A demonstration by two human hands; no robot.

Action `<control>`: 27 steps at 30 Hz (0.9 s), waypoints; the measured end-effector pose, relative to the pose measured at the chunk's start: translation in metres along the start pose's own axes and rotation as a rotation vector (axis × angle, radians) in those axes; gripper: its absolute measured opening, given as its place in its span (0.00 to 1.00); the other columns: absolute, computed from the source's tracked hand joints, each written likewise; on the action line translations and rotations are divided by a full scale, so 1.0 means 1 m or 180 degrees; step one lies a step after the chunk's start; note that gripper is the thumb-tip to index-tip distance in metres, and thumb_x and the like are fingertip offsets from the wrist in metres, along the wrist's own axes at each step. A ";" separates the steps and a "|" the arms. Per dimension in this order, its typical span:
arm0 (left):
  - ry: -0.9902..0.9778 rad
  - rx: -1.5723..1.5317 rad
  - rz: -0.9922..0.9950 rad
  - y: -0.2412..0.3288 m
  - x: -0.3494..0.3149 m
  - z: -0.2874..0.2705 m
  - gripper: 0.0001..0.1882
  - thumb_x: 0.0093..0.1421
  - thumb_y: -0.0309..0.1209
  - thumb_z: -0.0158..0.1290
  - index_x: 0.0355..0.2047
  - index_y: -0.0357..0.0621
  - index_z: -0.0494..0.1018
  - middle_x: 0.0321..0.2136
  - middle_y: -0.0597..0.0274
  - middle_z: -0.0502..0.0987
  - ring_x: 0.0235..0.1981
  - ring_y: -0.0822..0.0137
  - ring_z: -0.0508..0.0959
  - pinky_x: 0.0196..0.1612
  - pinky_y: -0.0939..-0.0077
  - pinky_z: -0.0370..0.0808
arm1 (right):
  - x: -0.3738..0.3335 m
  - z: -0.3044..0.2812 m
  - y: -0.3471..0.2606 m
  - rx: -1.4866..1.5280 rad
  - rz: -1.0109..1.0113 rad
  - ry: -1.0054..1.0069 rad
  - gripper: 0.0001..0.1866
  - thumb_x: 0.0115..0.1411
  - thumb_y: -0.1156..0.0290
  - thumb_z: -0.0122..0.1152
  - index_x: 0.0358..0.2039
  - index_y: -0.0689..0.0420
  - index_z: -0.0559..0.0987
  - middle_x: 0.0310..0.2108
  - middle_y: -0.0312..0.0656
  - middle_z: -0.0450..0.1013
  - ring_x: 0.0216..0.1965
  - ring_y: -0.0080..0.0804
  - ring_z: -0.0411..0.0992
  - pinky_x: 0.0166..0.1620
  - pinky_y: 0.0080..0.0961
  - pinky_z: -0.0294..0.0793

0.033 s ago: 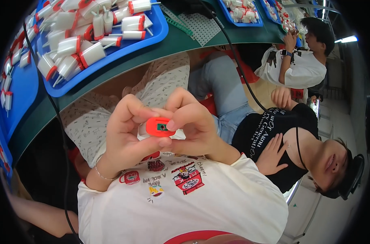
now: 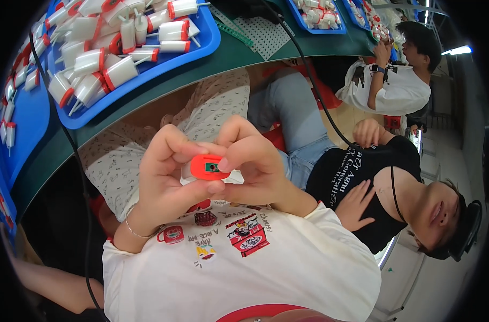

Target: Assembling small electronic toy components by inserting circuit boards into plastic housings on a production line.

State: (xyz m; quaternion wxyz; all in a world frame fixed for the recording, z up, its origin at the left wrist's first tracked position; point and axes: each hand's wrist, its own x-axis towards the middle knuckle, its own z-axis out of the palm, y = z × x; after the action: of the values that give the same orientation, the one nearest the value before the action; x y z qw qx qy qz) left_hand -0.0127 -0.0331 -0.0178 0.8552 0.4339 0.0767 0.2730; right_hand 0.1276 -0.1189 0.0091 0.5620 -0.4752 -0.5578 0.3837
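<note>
Between my hands, just in front of my chest, is a small white plastic housing with a red-orange end (image 2: 201,173). A slot in that end faces up and shows a green piece with a dark round spot inside. My left hand (image 2: 163,169) is closed on its left side, thumb below and forefinger above. My right hand (image 2: 255,166) grips the right side, with its thumb tip at the edge of the slot. Most of the white body is hidden behind the fingers.
A blue tray (image 2: 148,76) at the upper left is heaped with similar white, red-ended pieces. A perforated metal plate (image 2: 266,37) lies on the green table (image 2: 242,56). Black cables hang at left (image 2: 75,150) and right (image 2: 309,70). A co-worker in black (image 2: 357,177) sits close on my right.
Both hands keep their grip and have hardly moved. The co-worker's raised hand beside me has shifted slightly.
</note>
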 end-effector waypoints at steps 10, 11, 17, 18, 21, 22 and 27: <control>0.0020 -0.0162 0.0017 -0.001 0.000 0.001 0.19 0.48 0.22 0.60 0.32 0.42 0.59 0.37 0.52 0.76 0.40 0.71 0.75 0.43 0.78 0.70 | -0.005 -0.001 0.004 -0.0126 -0.0043 -0.0038 0.22 0.42 0.77 0.70 0.35 0.50 0.68 0.31 0.40 0.59 0.32 0.25 0.61 0.35 0.18 0.65; 0.0012 -0.0137 0.0046 -0.001 0.000 0.000 0.19 0.48 0.22 0.60 0.33 0.42 0.59 0.37 0.52 0.76 0.40 0.71 0.75 0.43 0.78 0.70 | -0.004 0.001 0.007 -0.0110 -0.0039 -0.0049 0.22 0.42 0.77 0.70 0.35 0.50 0.68 0.31 0.40 0.59 0.32 0.25 0.61 0.35 0.18 0.65; 0.0071 0.0210 0.0428 -0.002 -0.003 0.001 0.20 0.46 0.25 0.62 0.33 0.41 0.61 0.35 0.53 0.77 0.37 0.72 0.76 0.40 0.79 0.71 | 0.001 0.012 0.006 0.0185 -0.0275 0.0443 0.18 0.43 0.76 0.69 0.33 0.53 0.71 0.28 0.36 0.61 0.23 0.18 0.56 0.25 0.13 0.56; 0.0073 0.0210 0.0419 -0.002 -0.003 -0.001 0.20 0.46 0.25 0.62 0.33 0.41 0.61 0.35 0.53 0.77 0.37 0.72 0.76 0.40 0.79 0.71 | 0.001 0.010 0.006 0.0116 -0.0252 0.0350 0.17 0.44 0.76 0.68 0.33 0.53 0.70 0.29 0.36 0.61 0.23 0.18 0.56 0.25 0.13 0.56; 0.0008 0.0980 0.0724 -0.001 -0.002 -0.005 0.20 0.45 0.26 0.63 0.32 0.41 0.63 0.33 0.53 0.78 0.33 0.72 0.77 0.36 0.80 0.72 | 0.002 0.007 0.005 -0.0024 -0.0260 0.0181 0.17 0.44 0.76 0.68 0.34 0.53 0.71 0.29 0.36 0.62 0.22 0.18 0.56 0.25 0.13 0.57; 0.0054 0.1085 0.0870 -0.003 -0.002 -0.006 0.20 0.44 0.26 0.64 0.32 0.41 0.63 0.32 0.54 0.78 0.32 0.72 0.78 0.35 0.81 0.72 | 0.003 0.006 0.005 -0.0108 -0.0288 0.0093 0.17 0.44 0.77 0.68 0.34 0.53 0.71 0.29 0.36 0.62 0.22 0.18 0.56 0.25 0.13 0.57; 0.0062 0.1370 0.1077 -0.001 -0.002 -0.007 0.20 0.43 0.26 0.64 0.32 0.42 0.64 0.32 0.55 0.78 0.29 0.71 0.77 0.32 0.82 0.71 | 0.006 0.006 0.000 -0.0192 -0.0286 0.0030 0.17 0.44 0.77 0.68 0.34 0.53 0.72 0.29 0.36 0.62 0.23 0.19 0.56 0.25 0.14 0.57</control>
State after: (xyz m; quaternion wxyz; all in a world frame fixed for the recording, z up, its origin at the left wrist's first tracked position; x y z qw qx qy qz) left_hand -0.0165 -0.0295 -0.0229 0.6847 0.6097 0.0675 0.3936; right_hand 0.1217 -0.1127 0.0100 0.5667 -0.4682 -0.5872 0.3389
